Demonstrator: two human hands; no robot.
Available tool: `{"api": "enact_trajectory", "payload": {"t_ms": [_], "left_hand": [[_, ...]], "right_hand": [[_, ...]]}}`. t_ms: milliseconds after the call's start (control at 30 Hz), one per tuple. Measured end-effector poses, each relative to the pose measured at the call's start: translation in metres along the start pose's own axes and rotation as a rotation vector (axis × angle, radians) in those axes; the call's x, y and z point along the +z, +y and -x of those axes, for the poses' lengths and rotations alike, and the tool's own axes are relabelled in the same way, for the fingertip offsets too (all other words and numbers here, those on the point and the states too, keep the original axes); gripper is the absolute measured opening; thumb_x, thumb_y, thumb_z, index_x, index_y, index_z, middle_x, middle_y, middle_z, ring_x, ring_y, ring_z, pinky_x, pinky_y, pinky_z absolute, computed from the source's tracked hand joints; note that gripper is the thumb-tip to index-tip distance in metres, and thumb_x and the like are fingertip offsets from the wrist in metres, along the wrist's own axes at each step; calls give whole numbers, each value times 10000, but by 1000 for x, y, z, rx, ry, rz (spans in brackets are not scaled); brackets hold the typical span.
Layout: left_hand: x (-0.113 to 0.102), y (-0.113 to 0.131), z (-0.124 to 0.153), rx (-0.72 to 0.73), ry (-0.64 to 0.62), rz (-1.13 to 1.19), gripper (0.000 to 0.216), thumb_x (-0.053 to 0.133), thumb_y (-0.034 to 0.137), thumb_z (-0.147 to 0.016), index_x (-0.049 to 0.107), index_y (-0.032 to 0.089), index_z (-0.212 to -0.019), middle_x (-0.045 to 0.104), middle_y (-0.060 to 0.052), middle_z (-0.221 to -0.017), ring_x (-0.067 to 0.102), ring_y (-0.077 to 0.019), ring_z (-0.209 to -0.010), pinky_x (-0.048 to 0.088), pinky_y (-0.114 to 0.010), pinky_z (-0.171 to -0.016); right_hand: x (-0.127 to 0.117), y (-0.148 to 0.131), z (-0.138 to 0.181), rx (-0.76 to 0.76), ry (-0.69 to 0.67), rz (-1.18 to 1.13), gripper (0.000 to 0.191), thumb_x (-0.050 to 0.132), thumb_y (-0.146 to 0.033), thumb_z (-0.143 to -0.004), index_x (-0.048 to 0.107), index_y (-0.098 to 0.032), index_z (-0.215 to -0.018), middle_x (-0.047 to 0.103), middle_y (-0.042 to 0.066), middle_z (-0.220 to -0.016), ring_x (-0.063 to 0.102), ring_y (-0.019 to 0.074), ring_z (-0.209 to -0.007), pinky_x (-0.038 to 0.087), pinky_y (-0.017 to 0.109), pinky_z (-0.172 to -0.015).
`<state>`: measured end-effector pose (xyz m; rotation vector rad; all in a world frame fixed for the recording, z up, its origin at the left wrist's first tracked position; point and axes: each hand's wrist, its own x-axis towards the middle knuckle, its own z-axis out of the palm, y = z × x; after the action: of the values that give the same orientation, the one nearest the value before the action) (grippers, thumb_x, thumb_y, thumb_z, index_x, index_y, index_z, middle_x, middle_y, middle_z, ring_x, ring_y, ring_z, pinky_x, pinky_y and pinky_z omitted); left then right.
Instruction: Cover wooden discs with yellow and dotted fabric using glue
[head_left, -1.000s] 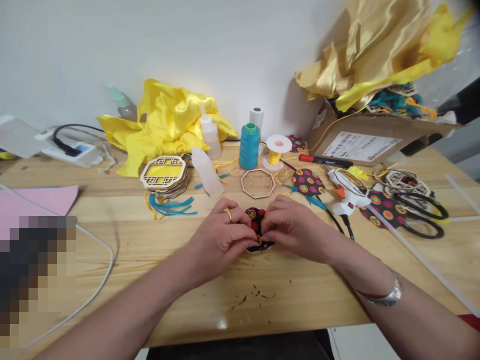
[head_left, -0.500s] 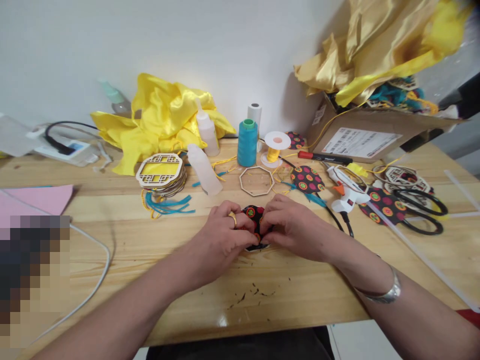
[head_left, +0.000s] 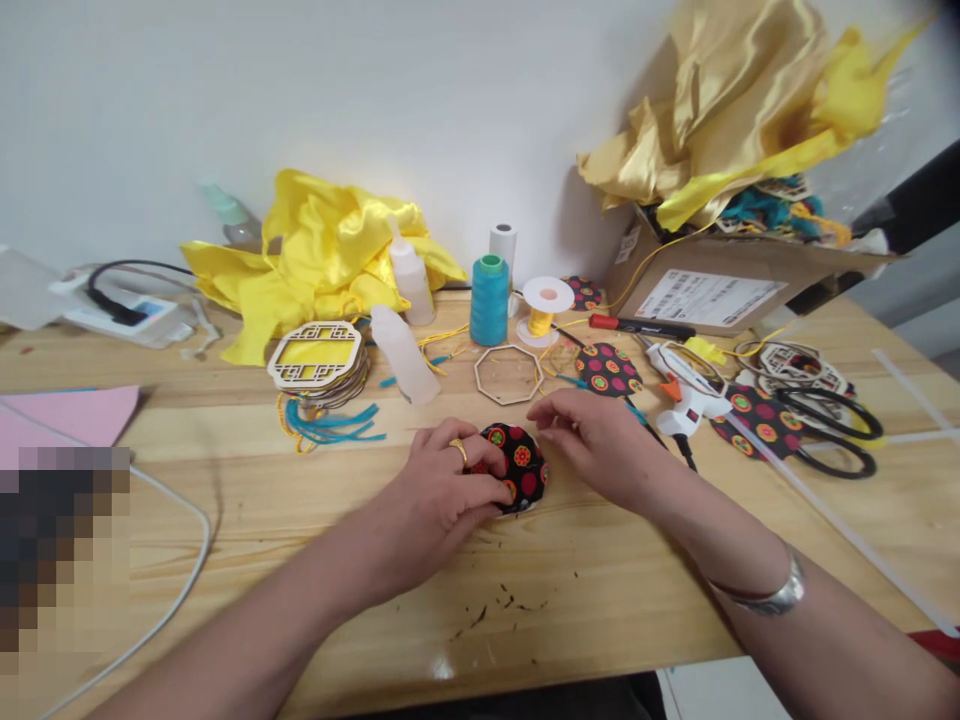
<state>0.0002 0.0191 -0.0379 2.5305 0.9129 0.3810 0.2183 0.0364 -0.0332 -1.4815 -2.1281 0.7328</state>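
A small rounded piece covered in black fabric with red, orange and green flower circles lies on the table in front of me, a pale rim showing at its lower edge. My left hand grips its left side, fingers on top and thumb along the near edge. Just off its right side is my right hand, with nothing visible in it and a gap between thumb and forefinger. Behind the piece lies a thin wooden octagonal frame. Another patterned fabric piece rests beyond my right hand.
A white glue gun, scissors and a red-black marker are at right, before a cardboard box. A teal thread cone, yellow thread spool, squeeze bottle and stacked wooden frames stand behind. Dark scraps lie nearby.
My right hand has let go of the patterned piece and moved a little to the right. The left hand stays on it, and more of its fabric shows. The view has shifted slightly.
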Motion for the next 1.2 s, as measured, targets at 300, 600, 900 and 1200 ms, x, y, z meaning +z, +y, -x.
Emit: {"api": "enact_trajectory", "payload": {"t_ms": [300,600,900,1200], "left_hand": [[1,1,0,-22,5,-19,227,517,171,-880,689,302,-949,606,19,-1285,384,-265,-1227,300,-482,-971],[1,3,-1,-40,-8,-21,242,511,159,-875,685,312,-942,622,8,-1275,424,-277,-1238,298,-500,-943],[1,2,-1,-50,-48,-29,238,500,166,-884,676,309,-955,595,25,-1310,399,-288,-1249,284,-517,-932],[1,4,-1,-60,-23,-4,228,502,159,-878,656,307,-960,576,11,-1295,368,-283,-1220,296,-520,-958]], "right_hand": [[-2,0,-2,193,-40,-180,239,453,0,-769,595,-153,-887,698,37,-752,652,143,-678,490,284,-670],[-3,-3,-3,212,-47,-239,243,451,3,-740,598,-150,-859,706,34,-726,647,129,-617,493,263,-624],[-3,-2,-1,169,17,-191,242,456,-20,-772,605,-153,-910,695,34,-767,646,143,-701,480,274,-661],[-6,-11,2,-190,-150,-32,260,564,-45,-770,627,-204,-965,626,27,-889,545,161,-856,427,283,-746]]}}
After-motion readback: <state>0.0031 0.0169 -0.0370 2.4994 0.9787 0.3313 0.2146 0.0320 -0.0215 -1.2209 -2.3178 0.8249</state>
